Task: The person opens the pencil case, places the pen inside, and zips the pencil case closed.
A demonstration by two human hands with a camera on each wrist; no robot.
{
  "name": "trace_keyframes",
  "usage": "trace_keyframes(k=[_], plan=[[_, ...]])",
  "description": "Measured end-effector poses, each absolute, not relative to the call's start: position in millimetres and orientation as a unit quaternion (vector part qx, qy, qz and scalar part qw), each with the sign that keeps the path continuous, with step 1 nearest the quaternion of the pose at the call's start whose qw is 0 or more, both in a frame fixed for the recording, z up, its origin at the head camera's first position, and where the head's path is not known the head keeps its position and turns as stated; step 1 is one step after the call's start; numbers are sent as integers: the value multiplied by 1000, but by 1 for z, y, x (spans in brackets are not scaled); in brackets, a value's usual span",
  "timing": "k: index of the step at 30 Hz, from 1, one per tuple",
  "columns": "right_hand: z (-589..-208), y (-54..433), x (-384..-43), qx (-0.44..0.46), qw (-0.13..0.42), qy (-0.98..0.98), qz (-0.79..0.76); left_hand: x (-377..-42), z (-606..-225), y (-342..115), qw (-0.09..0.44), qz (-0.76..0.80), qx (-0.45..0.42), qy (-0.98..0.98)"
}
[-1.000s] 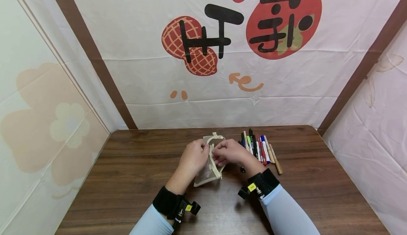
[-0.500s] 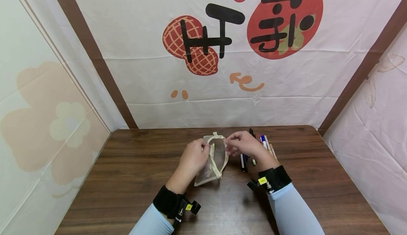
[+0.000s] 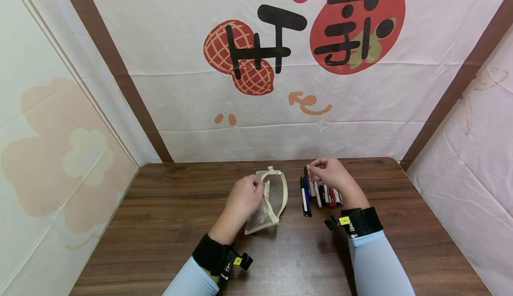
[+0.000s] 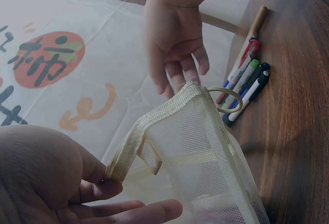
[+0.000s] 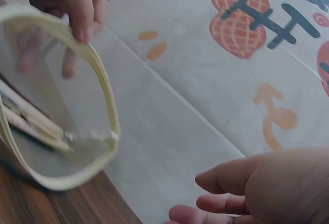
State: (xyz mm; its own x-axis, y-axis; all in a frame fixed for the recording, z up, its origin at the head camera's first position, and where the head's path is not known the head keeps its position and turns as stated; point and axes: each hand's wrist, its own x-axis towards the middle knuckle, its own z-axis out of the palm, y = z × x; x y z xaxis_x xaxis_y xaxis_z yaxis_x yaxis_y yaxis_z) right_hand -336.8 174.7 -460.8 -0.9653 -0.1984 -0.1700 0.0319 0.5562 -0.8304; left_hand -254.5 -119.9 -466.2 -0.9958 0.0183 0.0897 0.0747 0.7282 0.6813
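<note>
My left hand [image 3: 243, 198] pinches the upper edge of a cream mesh zip pouch [image 3: 286, 191], whose mouth gapes toward the right. In the left wrist view, thumb and finger grip its zip band [image 4: 122, 160]. Some pale pens [image 5: 38, 121] show within the pouch's opening in the right wrist view. My right hand [image 3: 332, 173] is over the far end of a row of pens and markers [image 3: 320, 196], with its fingers loosely bent and nothing seen between them. It partly hides that row in the head view.
The pens lie side by side on the dark wooden table [image 3: 168, 225], right of the pouch. A white printed cloth [image 3: 192, 109] hangs behind the table's far edge, and more cloth stands on both sides.
My right hand has moved right, from the pouch's mouth to the pens. The pouch's mouth has widened on its right side. My left hand has kept its pinch in place.
</note>
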Motion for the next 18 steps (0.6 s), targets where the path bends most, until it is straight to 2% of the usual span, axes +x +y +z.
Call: trace_keyframes(k=[18], plan=[[-471, 223, -341, 28, 87, 939, -332, -254, -466, -120, 31, -365, -26, -930]])
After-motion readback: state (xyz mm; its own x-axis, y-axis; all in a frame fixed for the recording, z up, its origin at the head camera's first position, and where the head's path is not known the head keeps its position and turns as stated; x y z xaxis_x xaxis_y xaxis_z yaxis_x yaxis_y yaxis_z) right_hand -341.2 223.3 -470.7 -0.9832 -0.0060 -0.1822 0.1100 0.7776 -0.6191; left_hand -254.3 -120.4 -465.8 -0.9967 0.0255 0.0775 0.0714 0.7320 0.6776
